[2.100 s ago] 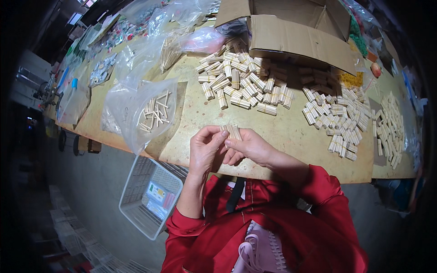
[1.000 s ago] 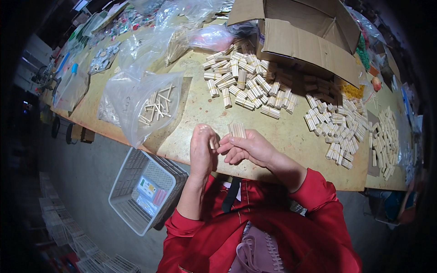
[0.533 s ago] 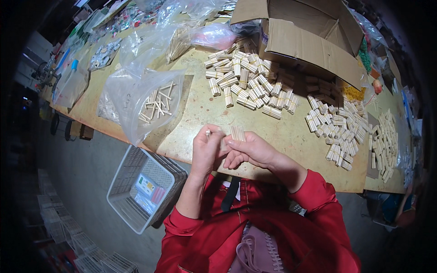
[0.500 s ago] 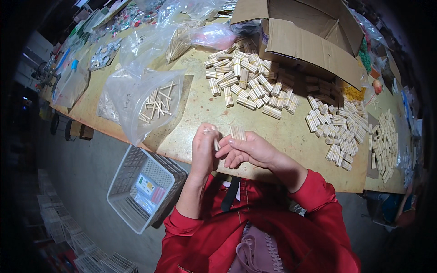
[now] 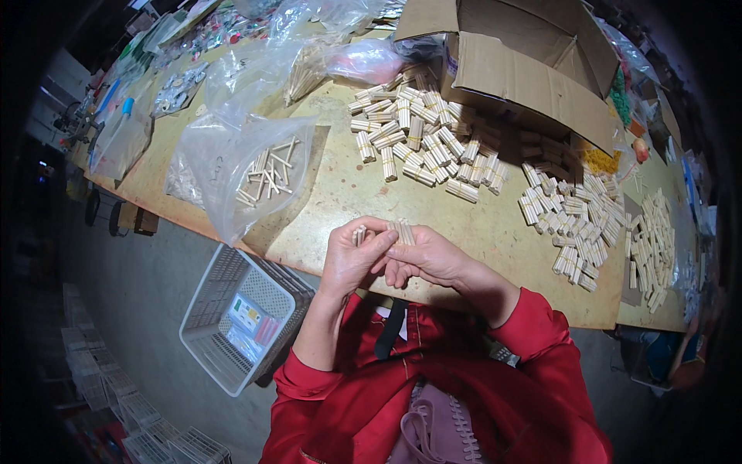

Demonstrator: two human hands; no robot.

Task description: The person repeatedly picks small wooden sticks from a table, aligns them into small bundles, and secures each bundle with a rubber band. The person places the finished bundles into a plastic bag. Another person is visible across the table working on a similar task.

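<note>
My left hand (image 5: 352, 255) is closed around a few short wooden sticks (image 5: 359, 234), their ends poking out by the curled fingers. Its thumb reaches over to the right hand's sticks. My right hand (image 5: 433, 257) pinches a small flat row of pale wooden sticks (image 5: 402, 231) between thumb and fingers. Both hands meet above the table's near edge. Beyond them lies a heap of stick bundles (image 5: 417, 131) tied with yellow bands, and another heap of bundles (image 5: 580, 216) sits to the right. To the left, a clear plastic bag (image 5: 224, 170) bears loose sticks (image 5: 267, 174).
An open cardboard box (image 5: 518, 69) stands behind the bundles, with yellow bands (image 5: 601, 160) at its right. Loose sticks (image 5: 653, 240) are piled at the far right. A grey plastic basket (image 5: 202, 309) holding packets is below the table's left edge. More plastic bags (image 5: 363, 62) lie at the back.
My left hand has turned and moved right against the right hand, its thumb now meeting the row of sticks. The right hand has barely shifted.
</note>
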